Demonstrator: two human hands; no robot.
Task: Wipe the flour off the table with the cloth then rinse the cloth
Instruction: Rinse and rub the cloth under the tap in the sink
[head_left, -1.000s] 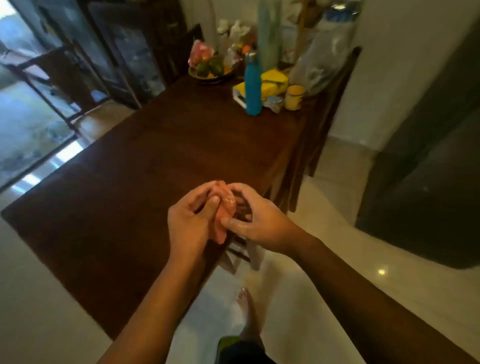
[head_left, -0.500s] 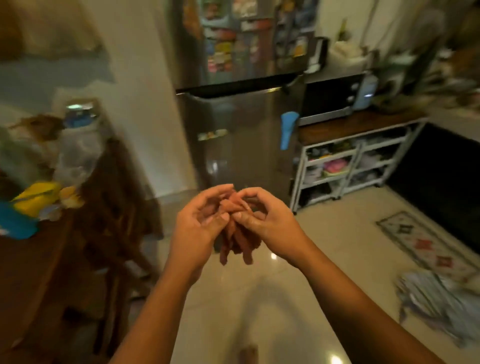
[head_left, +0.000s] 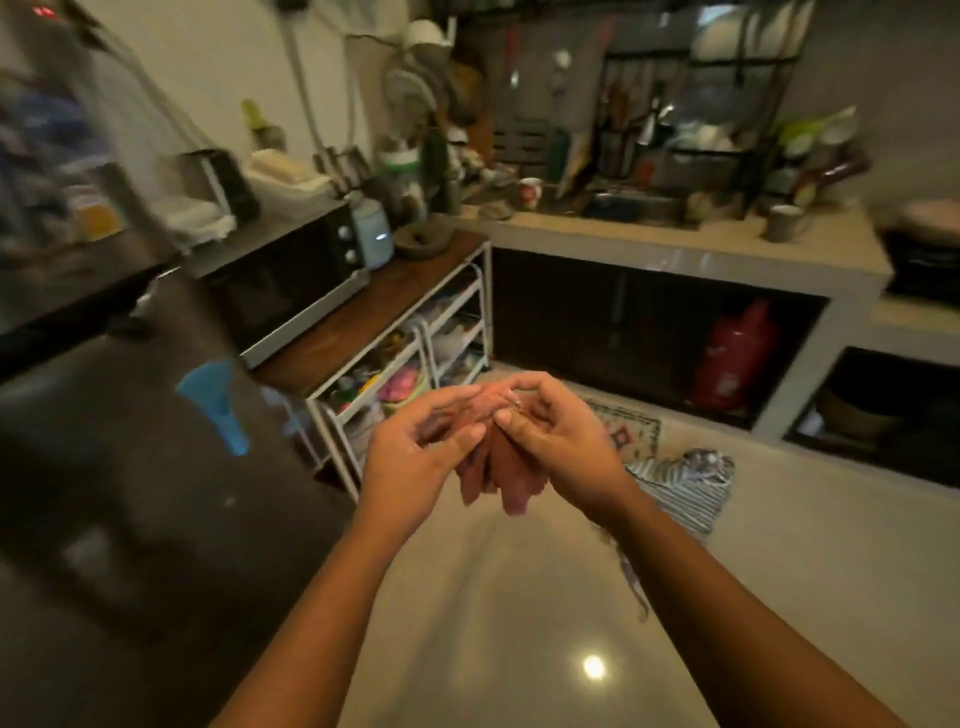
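Observation:
A bunched reddish-orange cloth (head_left: 501, 467) hangs between both hands at chest height over the floor. My left hand (head_left: 415, 457) holds its left side with fingers and thumb curled round the top. My right hand (head_left: 556, 441) pinches the top of the cloth from the right. The sink (head_left: 634, 208) lies in the far counter, ahead and to the right, blurred and crowded with dishes. The table is out of view.
A dark fridge (head_left: 104, 441) stands close on the left. Beyond it a microwave (head_left: 291, 280) sits on a white shelf unit (head_left: 415, 358). A striped cloth (head_left: 685, 483) and a small rug (head_left: 628, 431) lie on the tiled floor. A red gas cylinder (head_left: 732, 358) stands under the counter.
The view has swung right from the table past the fridge to the kitchen counter and sink. Both hands keep holding the cloth in front of me.

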